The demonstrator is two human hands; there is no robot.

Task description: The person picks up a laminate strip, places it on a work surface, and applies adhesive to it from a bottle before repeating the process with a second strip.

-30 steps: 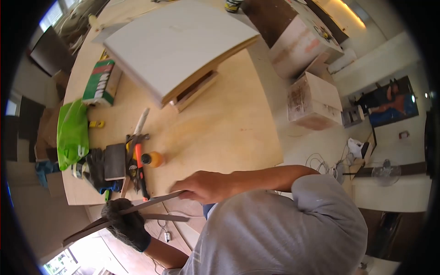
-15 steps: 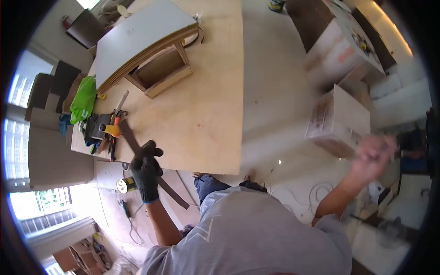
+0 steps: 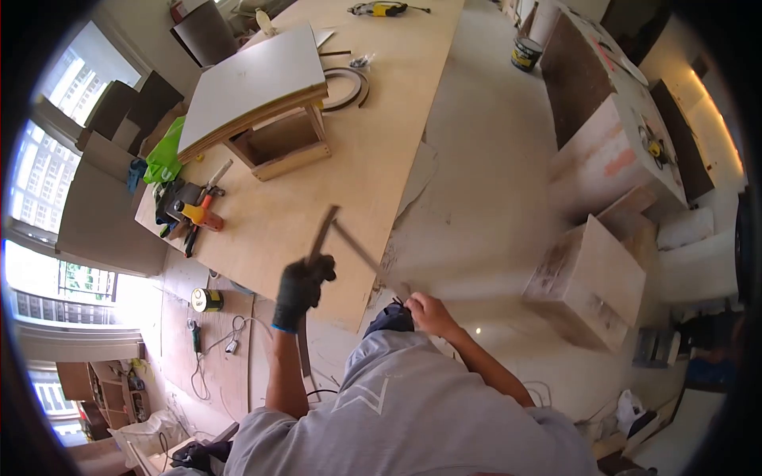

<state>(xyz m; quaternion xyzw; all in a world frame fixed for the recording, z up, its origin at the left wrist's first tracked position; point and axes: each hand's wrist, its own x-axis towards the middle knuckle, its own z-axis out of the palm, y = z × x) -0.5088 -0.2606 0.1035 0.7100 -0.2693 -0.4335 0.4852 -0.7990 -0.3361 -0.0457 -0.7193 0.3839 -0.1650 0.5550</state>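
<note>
My left hand, in a dark glove, is closed around a long thin dark strip near the table's front edge. The strip's upper part rises above the glove and its lower part hangs below. My bare right hand is closed on the end of a thin grey-brown strip, blurred, which slants up to meet the top of the dark strip. Whether the two are one piece I cannot tell. A white-topped wooden box assembly sits farther back on the wooden table.
Tools and an orange-yellow bottle lie at the table's left beside a green bag. A coiled band and a power tool lie farther back. On the floor are a can, cables, a bucket and a pale box.
My right hand has come in from the far right and now holds a strip's end. My left hand has shifted right with the dark strip. The view has turned.
</note>
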